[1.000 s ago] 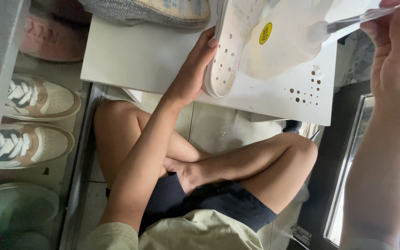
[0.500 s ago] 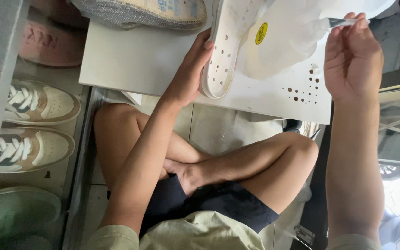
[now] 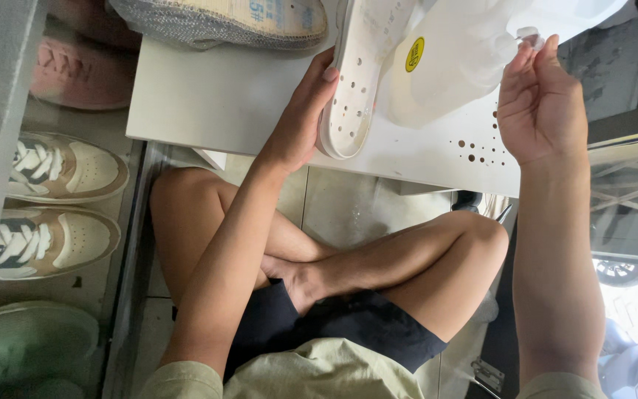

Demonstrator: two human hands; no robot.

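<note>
A white perforated foam insole [image 3: 359, 74], long and narrow with rows of small round holes through it, is standing on its edge on a white work table [image 3: 215, 103] at the top of the view, its rounded end pointing toward the person. Just to its right, a translucent white plastic squeeze bottle [image 3: 455, 63] with a round yellow sticker is lying tilted on the same table, its narrow nozzle aiming to the right; whether insole and bottle are touching cannot be told. The left hand [image 3: 300, 122] is reaching up from the lower left with the forearm stretched straight, the thumb and fingers wrapping the lower edge of the insole and gripping it. The right hand [image 3: 540, 107] is rising on a nearly vertical forearm at the right, palm turned toward the bottle, fingers loosely curled with the fingertips pinching at the small nozzle tip; how firmly they are closing on it cannot be told. A patch of small dark holes is showing in the table near the right wrist. A grey knitted shoe upper with a tan sole [image 3: 219, 22] is lying across the table's far edge. Below the table, the person's bare crossed legs [image 3: 348, 258] in dark shorts are showing. On the left, beige and white lace-up sneakers [image 3: 53, 203] are sitting in a row on a grey shelf, with a pink shoe [image 3: 83, 74] above them.
</note>
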